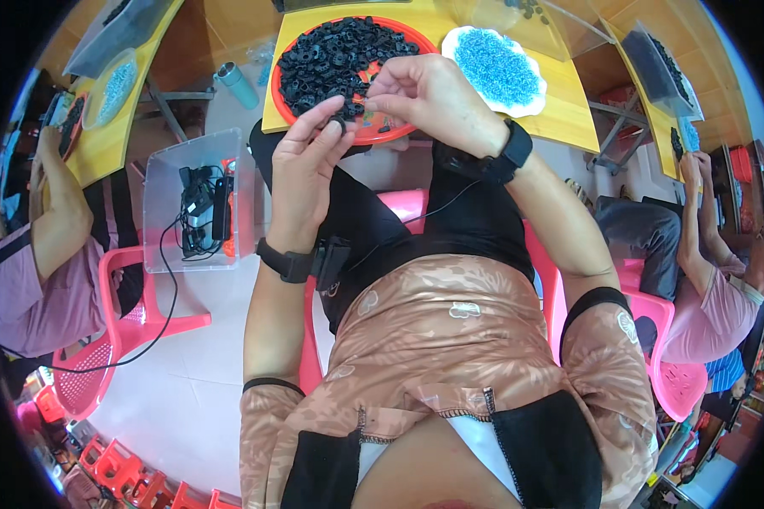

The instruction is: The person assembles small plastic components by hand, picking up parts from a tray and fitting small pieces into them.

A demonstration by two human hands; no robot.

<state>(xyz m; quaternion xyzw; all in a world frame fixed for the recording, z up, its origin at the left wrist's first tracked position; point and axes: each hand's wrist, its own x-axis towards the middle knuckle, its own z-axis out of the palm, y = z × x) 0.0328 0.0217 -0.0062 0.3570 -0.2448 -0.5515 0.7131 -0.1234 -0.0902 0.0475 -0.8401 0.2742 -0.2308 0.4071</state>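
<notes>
My left hand is raised at the near edge of a round red tray, palm turned inward. A small black plastic part is pinched between its thumb and fingers. My right hand reaches over the tray from the right, thumb and forefinger pressed together close to the left fingertips. Whatever those right fingertips hold is too small to make out. A heap of black plastic parts fills most of the tray. To its right, a white scalloped plate bears many tiny blue pieces.
The tray and plate rest on a yellow table. At left on the floor stands a clear plastic bin with black cables, near a teal bottle. People on pink chairs sit at tables on both sides.
</notes>
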